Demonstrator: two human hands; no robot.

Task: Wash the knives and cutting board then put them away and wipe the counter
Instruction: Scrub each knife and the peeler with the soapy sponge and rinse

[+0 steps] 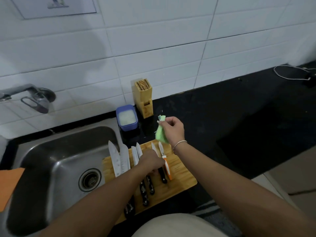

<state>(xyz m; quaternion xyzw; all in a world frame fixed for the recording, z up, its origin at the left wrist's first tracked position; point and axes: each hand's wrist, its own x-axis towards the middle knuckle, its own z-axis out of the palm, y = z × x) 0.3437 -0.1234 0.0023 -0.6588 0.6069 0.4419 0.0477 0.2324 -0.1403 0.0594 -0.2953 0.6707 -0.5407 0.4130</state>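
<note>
Head view, board: the pale wooden cutting board (181, 183) lies on the black counter (239, 127) just beside the steel sink (51, 156), carrying 6 knives in a row.
Left hand: the left hand (151, 162) reaches down among the black handles; its grasp is hidden, so I cannot tell.
Right hand: the right hand (172, 128) pinches a green sponge (161, 134) above the blades.
Doing it well: lift 1 knife by its handle, edge turned away, then wipe from spine to tip.
</note>
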